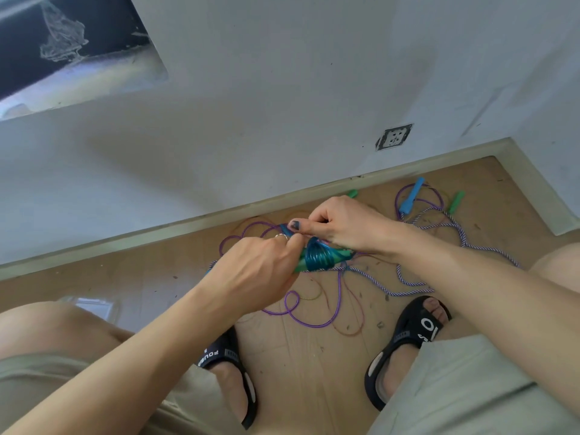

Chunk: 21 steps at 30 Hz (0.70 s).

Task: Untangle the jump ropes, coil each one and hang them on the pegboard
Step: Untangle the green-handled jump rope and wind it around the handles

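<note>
Left hand (266,262) clamps the left end of the green-handled jump rope wound in glossy teal cord (317,257) — bundle's long axis running left-right between both fists, above the wooden floor (298,356). Right hand (342,226) pinches the cord on top — nearer the loose end, I reckon.

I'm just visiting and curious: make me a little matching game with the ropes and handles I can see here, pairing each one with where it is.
Things:
1. teal rope
2. purple rope
3. striped rope
4. blue handle

Places:
A. lying near the baseboard
B. wound around green handles in both hands
C. looped on the floor between the sandals
D. trailing beside the right sandal

Pairs: 1-B, 2-C, 3-D, 4-A
</note>
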Each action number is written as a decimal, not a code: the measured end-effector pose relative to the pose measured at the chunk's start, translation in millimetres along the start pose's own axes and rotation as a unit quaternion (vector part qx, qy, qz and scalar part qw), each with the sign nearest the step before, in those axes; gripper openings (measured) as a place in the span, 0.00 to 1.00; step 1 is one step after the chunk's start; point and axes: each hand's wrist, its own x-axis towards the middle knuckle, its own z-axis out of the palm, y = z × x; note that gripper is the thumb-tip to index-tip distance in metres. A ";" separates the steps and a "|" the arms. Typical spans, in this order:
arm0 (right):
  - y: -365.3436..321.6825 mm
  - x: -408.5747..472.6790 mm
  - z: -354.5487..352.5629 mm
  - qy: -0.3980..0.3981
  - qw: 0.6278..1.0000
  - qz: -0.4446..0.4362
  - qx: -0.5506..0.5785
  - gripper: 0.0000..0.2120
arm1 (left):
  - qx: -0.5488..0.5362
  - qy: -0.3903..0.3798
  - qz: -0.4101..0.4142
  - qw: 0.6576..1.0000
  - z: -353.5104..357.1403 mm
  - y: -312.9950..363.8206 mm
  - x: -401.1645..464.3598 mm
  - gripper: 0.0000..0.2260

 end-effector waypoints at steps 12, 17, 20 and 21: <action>-17.0 -4.6 4.1 0.003 1.000 -0.017 -0.022 0.24 | 0.093 -0.188 -0.026 0.977 17.2 11.8 1.1 0.09; -9.3 -1.4 9.9 0.030 0.993 -0.074 -0.085 0.26 | 0.039 -0.179 0.028 0.983 7.2 18.4 -0.9 0.08; -1.0 0.0 12.5 0.014 0.997 -0.059 -0.043 0.27 | -0.009 -0.157 0.060 0.986 0.8 31.2 -4.7 0.09; 1.7 1.1 13.5 0.005 0.999 -0.040 -0.033 0.28 | -0.026 -0.137 0.062 0.988 -0.2 31.5 -6.0 0.09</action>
